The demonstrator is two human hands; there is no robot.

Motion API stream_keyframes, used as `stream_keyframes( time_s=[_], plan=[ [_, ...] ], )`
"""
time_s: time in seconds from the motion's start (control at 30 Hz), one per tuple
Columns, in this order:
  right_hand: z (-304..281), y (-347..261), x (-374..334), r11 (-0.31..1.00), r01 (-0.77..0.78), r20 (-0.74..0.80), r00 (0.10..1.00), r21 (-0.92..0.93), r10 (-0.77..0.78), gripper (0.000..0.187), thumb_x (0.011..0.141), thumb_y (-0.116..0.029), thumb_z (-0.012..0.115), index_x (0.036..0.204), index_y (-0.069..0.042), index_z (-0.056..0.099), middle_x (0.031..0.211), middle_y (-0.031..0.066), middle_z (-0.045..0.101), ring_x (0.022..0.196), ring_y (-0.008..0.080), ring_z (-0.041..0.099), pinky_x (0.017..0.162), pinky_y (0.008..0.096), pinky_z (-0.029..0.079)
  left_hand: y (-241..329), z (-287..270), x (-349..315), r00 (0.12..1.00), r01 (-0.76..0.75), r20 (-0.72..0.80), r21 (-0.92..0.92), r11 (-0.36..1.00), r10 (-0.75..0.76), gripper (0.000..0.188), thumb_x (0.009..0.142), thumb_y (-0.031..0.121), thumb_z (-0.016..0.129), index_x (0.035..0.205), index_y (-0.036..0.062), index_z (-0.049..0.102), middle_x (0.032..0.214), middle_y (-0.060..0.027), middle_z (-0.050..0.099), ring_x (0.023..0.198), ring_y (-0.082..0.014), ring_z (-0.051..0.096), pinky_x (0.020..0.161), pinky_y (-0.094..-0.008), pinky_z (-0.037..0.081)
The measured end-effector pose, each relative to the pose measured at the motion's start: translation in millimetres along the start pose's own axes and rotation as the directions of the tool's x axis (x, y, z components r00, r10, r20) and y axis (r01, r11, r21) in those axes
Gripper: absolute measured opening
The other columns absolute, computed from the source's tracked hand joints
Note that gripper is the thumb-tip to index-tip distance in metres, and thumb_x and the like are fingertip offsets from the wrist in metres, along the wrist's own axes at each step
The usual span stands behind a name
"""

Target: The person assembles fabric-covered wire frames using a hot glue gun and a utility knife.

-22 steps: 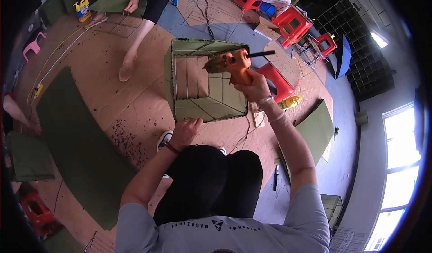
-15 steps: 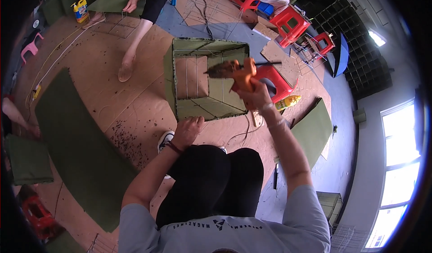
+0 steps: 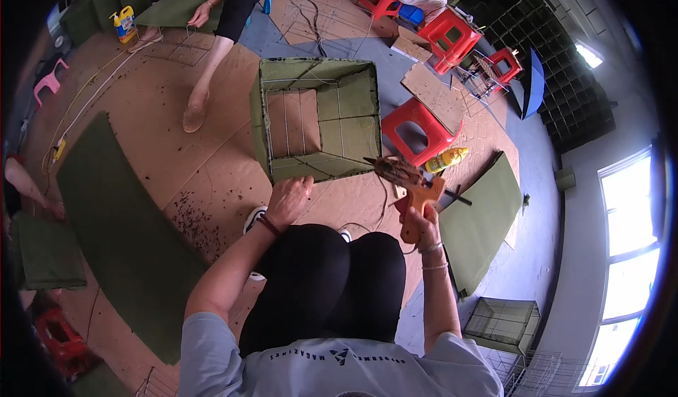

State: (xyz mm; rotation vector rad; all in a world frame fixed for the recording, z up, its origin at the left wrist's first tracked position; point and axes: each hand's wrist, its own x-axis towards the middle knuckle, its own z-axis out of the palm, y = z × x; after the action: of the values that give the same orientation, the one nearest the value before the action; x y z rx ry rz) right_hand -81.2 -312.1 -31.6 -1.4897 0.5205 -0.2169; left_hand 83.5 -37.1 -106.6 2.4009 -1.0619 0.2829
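Note:
An orange glue gun (image 3: 422, 193) with a dark, crusted front is in my right hand (image 3: 422, 229), fingers wrapped round its handle. Its nozzle points left, close to the near right corner of a green, fabric-covered wire-frame box (image 3: 349, 118). A black stick (image 3: 458, 197) juts from the gun's rear. My left hand (image 3: 289, 198) grips the near rim of the box, its fingers curled at the edge. The box's open side faces me, and wires cross its far opening, with brown floor covering showing through.
Long green panels lie left (image 3: 120, 234) and right (image 3: 487, 220). Beyond the box's right side are a red stool (image 3: 417, 125) with cardboard on it and a yellow bottle (image 3: 446, 160). A co-worker's leg (image 3: 208, 86) extends at the far left. A cord crosses the floor.
My right hand has brought the glue gun down and toward me, from over the box's right side to beside its near right corner. The box appears slightly farther left, my left hand still on its rim.

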Motion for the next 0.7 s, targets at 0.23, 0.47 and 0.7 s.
stream_keyframes(
  time_s=[0.23, 0.47, 0.7],
  plan=[
    [49.3, -28.8, 49.4, 0.998, 0.030, 0.122, 0.992, -0.064, -0.022, 0.032, 0.077, -0.010, 0.066, 0.102, -0.001, 0.049, 0.084, 0.0069, 0.058, 0.068, 0.0145, 0.059, 0.057, 0.0268, 0.049, 8.0, -0.8, -4.5, 0.999, -0.015, 0.038, 0.016, 1.000, 0.015, 0.010, 0.076, 0.008, 0.049, 0.084, 0.0022, 0.052, 0.075, -0.0130, 0.059, 0.072, -0.0259, 0.062, 0.063, -0.0361, 0.050],
    [88.7, -11.7, 113.6, 0.962, 0.192, -0.011, 0.980, -0.192, -0.198, 0.032, 0.074, -0.008, 0.067, 0.099, -0.001, 0.049, 0.077, 0.0062, 0.058, 0.062, 0.0141, 0.058, 0.053, 0.0267, 0.047, 8.3, 8.7, 4.9, 0.999, -0.015, 0.040, 0.044, 0.999, 0.013, 0.009, 0.076, 0.008, 0.051, 0.084, 0.0044, 0.053, 0.075, -0.0112, 0.060, 0.073, -0.0241, 0.063, 0.061, -0.0341, 0.051],
    [74.2, -29.7, 58.9, 0.988, 0.108, -0.060, 0.993, 0.111, -0.102, 0.023, 0.078, -0.012, 0.067, 0.094, -0.004, 0.053, 0.074, 0.0033, 0.058, 0.057, 0.0121, 0.055, 0.048, 0.0248, 0.045, -8.2, -7.8, 2.6, 0.999, -0.009, -0.040, 0.077, 0.997, 0.012, 0.006, 0.078, 0.009, 0.052, 0.082, 0.0048, 0.054, 0.071, -0.0110, 0.060, 0.067, -0.0220, 0.063, 0.056, -0.0341, 0.051]
  ],
)
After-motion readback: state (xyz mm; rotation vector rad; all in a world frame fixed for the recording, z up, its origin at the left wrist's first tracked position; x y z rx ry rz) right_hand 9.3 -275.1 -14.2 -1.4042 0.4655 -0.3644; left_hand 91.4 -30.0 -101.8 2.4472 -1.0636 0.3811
